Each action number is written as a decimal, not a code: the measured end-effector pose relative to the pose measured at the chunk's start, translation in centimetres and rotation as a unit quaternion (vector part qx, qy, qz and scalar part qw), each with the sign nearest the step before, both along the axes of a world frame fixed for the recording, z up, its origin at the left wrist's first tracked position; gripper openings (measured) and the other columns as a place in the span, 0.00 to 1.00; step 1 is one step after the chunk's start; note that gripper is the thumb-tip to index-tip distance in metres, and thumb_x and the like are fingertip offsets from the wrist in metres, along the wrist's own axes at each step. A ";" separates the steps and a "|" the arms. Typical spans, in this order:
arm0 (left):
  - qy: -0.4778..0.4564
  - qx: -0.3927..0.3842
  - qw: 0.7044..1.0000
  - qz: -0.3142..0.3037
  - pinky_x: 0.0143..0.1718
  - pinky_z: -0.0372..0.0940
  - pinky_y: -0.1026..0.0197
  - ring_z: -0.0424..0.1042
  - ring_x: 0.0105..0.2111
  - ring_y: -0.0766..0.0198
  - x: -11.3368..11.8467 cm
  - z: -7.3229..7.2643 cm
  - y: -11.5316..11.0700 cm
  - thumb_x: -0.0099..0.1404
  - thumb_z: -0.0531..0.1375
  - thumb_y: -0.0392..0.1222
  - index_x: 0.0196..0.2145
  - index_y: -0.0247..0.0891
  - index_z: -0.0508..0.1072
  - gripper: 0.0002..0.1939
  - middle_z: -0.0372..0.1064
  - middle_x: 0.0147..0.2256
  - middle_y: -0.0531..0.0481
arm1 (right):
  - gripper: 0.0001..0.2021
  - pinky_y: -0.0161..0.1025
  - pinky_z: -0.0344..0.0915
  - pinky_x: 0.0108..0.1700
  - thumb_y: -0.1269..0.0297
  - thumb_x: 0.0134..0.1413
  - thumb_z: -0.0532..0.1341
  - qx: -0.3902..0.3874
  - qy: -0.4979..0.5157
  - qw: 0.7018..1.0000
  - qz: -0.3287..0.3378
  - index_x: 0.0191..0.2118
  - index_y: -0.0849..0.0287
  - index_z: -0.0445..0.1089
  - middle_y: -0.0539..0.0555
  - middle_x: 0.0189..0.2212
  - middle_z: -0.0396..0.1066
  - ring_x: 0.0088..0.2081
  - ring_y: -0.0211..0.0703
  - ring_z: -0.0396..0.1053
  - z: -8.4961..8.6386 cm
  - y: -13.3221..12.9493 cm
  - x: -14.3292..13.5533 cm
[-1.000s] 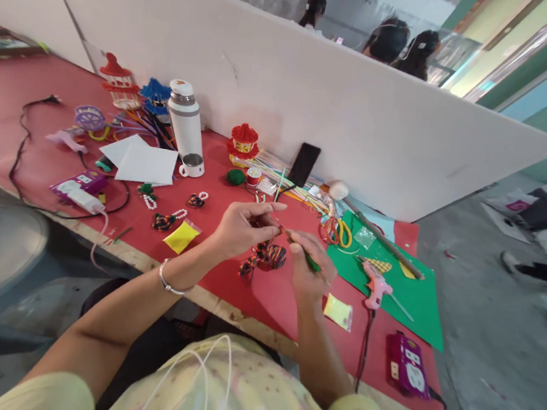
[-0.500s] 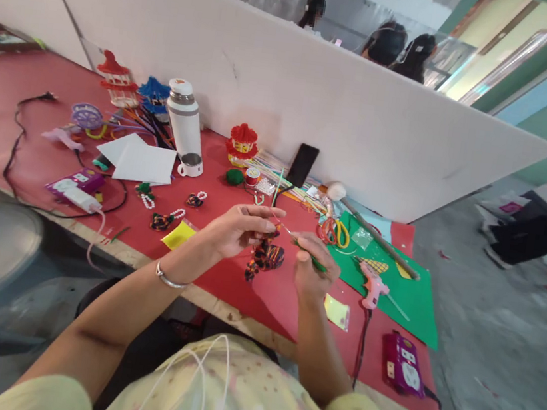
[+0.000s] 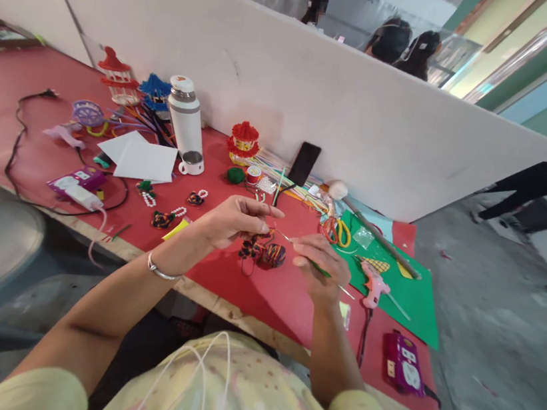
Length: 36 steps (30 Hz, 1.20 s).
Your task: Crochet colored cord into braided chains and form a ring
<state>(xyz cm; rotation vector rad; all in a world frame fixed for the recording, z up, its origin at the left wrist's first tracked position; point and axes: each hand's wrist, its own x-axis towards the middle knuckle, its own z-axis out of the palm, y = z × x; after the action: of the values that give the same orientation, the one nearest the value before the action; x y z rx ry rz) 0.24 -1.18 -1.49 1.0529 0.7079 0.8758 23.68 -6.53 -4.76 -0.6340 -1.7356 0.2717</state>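
My left hand is closed in a pinch on a small piece of dark multicolour crochet work, with a loop of yarn trailing below it. Wrapped in the fingers of my right hand is a crochet hook with a green grip; its thin metal tip points left to the yarn at my left fingertips. Just below and between the hands lies a ball of multicolour yarn in dark and orange strands. Whether the hook tip sits inside a stitch is too small to tell.
A white flask, white papers and small beaded crochet pieces are on the left. Behind stands a phone. Scissors, a pink glue gun and a purple power strip lie right. People are beyond the partition.
My left hand has moved slightly left with the crochet work. My right hand has turned, so the hook's rear end now shows. A person has come into view at far right.
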 end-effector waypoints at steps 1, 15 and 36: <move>0.004 0.003 1.000 -0.005 0.20 0.50 0.66 0.61 0.19 0.73 -0.1 0.0 0.1 0.47 0.74 0.37 0.40 0.33 0.86 0.19 0.68 0.21 0.52 | 0.11 0.49 0.78 0.43 0.64 0.61 0.70 -0.013 0.006 1.000 0.006 0.49 0.48 0.82 0.55 0.40 0.84 0.40 0.49 0.82 0.1 0.0 0.2; -0.012 0.100 0.988 0.117 0.30 0.66 0.65 0.71 0.25 0.69 4.0 -1.8 -1.4 0.47 0.76 0.37 0.51 0.30 0.82 0.31 0.74 0.25 0.52 | 0.08 0.47 0.78 0.52 0.63 0.62 0.68 -0.100 0.098 0.986 -0.085 0.46 0.47 0.82 0.54 0.47 0.83 0.49 0.48 0.81 -2.2 0.0 -2.5; 0.033 0.038 0.999 0.013 0.23 0.54 0.67 0.64 0.22 0.72 1.6 0.0 0.0 0.47 0.75 0.35 0.41 0.31 0.86 0.21 0.73 0.23 0.52 | 0.05 0.48 0.79 0.49 0.59 0.62 0.69 -0.266 0.027 0.947 0.175 0.39 0.51 0.83 0.54 0.39 0.85 0.43 0.49 0.83 1.7 3.4 2.7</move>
<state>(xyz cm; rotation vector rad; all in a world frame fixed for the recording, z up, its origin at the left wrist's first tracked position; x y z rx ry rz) 1.86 -1.17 -1.49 1.1467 0.7496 0.8984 26.41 -3.11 -3.10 -0.6881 -1.7209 1.0228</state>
